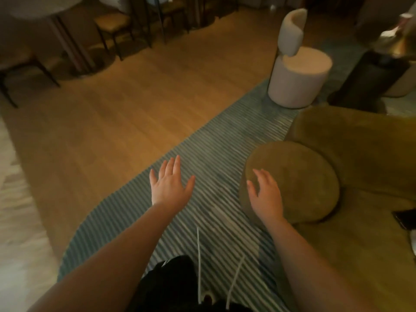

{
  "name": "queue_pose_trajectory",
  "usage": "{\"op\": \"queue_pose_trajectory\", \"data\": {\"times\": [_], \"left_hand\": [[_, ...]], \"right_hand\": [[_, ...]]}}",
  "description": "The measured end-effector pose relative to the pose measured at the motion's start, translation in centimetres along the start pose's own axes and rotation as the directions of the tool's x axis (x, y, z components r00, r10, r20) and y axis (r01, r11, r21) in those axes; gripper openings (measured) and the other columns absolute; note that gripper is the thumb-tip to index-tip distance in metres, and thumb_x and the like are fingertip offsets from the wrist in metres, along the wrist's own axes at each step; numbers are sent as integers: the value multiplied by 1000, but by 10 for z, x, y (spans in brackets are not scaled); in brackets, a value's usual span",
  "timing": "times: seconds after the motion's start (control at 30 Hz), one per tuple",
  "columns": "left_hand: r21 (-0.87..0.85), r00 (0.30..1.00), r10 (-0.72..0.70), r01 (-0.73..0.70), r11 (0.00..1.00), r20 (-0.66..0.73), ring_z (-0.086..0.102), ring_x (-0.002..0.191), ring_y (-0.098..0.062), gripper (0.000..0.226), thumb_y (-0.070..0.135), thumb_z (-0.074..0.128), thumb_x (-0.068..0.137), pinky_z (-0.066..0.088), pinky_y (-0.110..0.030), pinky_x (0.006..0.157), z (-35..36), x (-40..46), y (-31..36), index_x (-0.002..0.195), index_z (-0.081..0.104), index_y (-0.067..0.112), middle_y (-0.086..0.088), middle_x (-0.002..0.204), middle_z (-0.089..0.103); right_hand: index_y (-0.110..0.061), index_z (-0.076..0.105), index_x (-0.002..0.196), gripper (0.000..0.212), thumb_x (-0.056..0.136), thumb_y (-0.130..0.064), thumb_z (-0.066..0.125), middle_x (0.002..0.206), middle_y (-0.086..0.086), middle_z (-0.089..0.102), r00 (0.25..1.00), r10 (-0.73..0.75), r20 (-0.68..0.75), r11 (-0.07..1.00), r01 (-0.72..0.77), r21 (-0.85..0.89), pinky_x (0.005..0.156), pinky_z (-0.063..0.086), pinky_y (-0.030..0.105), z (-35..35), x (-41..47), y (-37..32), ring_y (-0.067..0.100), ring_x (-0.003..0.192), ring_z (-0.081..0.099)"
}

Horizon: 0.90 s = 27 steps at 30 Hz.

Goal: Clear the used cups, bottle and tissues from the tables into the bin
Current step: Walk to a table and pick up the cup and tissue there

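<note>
My left hand (169, 182) is stretched out flat over the striped rug (202, 154), fingers apart, holding nothing. My right hand (265, 194) hovers palm down above the edge of a round olive seat cushion (299, 176), fingers spread and empty. No cup, bottle or tissue shows clearly in this view. A dark cylindrical stand (369, 79), possibly a bin or table base, is at the far right, with blurred light items (396, 30) on the surface above it.
An olive armchair (360, 140) fills the right side. A white round chair (297, 77) stands beyond it on the rug. Wooden floor (135, 97) spreads left. Dark-legged chairs (112, 28) and a round table (40, 7) line the back left. A dark flat object (405, 218) lies at the right edge.
</note>
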<state>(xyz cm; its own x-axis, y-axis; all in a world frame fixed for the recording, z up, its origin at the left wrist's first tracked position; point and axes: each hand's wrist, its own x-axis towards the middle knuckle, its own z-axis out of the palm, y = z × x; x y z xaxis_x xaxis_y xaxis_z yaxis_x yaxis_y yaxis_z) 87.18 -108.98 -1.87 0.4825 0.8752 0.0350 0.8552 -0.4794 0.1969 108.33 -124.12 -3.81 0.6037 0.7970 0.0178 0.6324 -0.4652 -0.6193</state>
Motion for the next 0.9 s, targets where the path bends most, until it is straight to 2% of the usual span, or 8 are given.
{"op": "queue_pose_trajectory", "data": {"times": [0.2, 0.33, 0.53, 0.7, 0.9], "left_hand": [[-15, 990, 139, -139, 990, 8, 13, 144, -19, 81, 70, 13, 86, 3, -51, 113, 48, 204, 65, 151, 9, 21, -2, 155, 24], [-36, 975, 220, -219, 975, 15, 17, 143, -19, 79, 69, 15, 87, 8, -53, 113, 94, 376, 121, 150, 14, 21, -2, 154, 27], [-48, 941, 332, -329, 943, 68, 16, 142, -18, 79, 70, 14, 88, 8, -52, 113, 122, 615, 213, 151, 13, 21, 0, 155, 25], [-63, 899, 424, -420, 905, 110, 17, 142, -17, 78, 67, 17, 89, 9, -51, 113, 120, 732, 292, 151, 14, 20, 0, 156, 23], [-60, 839, 522, -520, 852, 153, 15, 143, -17, 76, 64, 21, 91, 9, -51, 112, 127, 828, 371, 151, 11, 20, 1, 157, 20]], "right_hand": [[-16, 43, 139, 49, 97, -40, 44, 147, 12, 40, 987, 128, -99, 992, -127, 17, 112, 29, 43, 1, 177, 59, 28, 136, 34], [-10, 48, 135, 45, 95, -32, 50, 143, 16, 44, 965, 191, -180, 981, -191, 15, 110, 31, 42, 4, 333, 104, 31, 133, 39], [-9, 49, 135, 44, 96, -28, 50, 143, 15, 45, 915, 312, -257, 949, -312, 41, 110, 32, 40, -39, 546, 151, 30, 132, 39], [-13, 50, 134, 42, 95, -29, 51, 142, 12, 46, 862, 395, -318, 917, -390, 79, 110, 29, 35, -79, 643, 186, 27, 132, 40], [-17, 48, 136, 43, 96, -32, 50, 144, 7, 45, 787, 496, -366, 865, -486, 126, 110, 24, 29, -112, 715, 219, 22, 133, 37]]}}
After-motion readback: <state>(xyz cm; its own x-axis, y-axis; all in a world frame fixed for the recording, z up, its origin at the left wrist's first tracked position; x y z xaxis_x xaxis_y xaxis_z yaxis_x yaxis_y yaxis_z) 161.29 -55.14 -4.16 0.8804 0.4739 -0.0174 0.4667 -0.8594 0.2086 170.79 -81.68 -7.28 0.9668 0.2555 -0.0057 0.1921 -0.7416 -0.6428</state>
